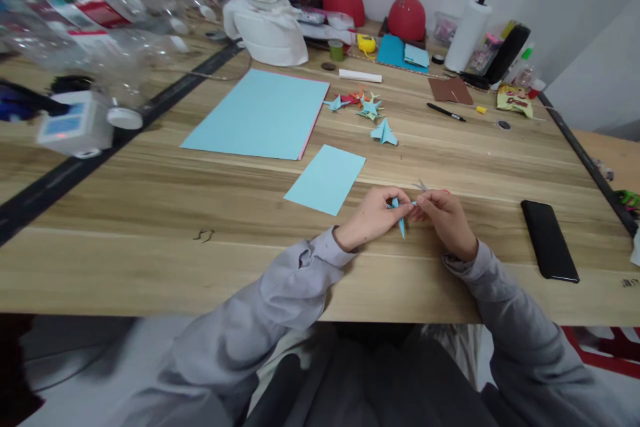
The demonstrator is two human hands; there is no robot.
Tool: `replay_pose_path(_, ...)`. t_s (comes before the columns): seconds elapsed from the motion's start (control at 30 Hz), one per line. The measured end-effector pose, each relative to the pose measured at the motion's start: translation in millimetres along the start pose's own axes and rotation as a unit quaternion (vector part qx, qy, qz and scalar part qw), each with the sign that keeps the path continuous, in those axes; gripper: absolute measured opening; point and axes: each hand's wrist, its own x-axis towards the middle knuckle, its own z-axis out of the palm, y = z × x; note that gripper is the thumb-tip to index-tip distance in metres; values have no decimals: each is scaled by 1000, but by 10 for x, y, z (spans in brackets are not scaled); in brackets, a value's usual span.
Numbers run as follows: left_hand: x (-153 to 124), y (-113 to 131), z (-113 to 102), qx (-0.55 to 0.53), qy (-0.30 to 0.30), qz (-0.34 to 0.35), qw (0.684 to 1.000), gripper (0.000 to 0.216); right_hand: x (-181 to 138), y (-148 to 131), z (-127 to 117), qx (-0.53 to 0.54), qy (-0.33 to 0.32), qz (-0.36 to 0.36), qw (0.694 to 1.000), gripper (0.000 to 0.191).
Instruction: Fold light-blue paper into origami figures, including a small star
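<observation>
My left hand (373, 217) and my right hand (447, 219) meet over the wooden table (150, 233) near its front edge. Both pinch a small folded light-blue paper piece (400, 217), whose pointed tip sticks down between them. Just beyond my hands lies a small light-blue paper rectangle (326, 179). Farther back rests a large light-blue sheet (260, 115). Several finished folded paper figures (370, 110) sit in a cluster at the middle back, one blue figure (384, 133) nearest me.
A black phone (549, 239) lies to the right of my hands. A black pen (446, 112), brown card (450, 90), paper towel roll (468, 30), white appliance (267, 27) and two red round objects stand at the back. Clear plastic bottles (90, 13) pile at the left.
</observation>
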Motion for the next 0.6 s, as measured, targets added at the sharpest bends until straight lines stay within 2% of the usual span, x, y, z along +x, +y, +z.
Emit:
replay_pose_path(0.13, -1, 16, 7, -4, 3, 3, 1000, 12, 7, 41, -3, 23, -5, 52, 998, 46)
replay_pose_path(0.23, 0, 37, -3, 1, 21, 5, 1000, 10, 4, 42, -13, 17, 26, 48, 998, 46)
replay_pose_path(0.33, 3, 50, -15, 5, 39, 5, 999, 11, -8, 23, -19, -11, 45, 13, 999, 39)
replay_pose_path(0.43, 4, 34, -12, -15, 39, -16, 999, 13, -28, 18, -1, -75, 52, -53, 994, 27)
replay_pose_path(0.6, -3, -5, 10, -67, 44, -39, 996, 16, -71, 11, 42, -212, 84, -150, 962, 9)
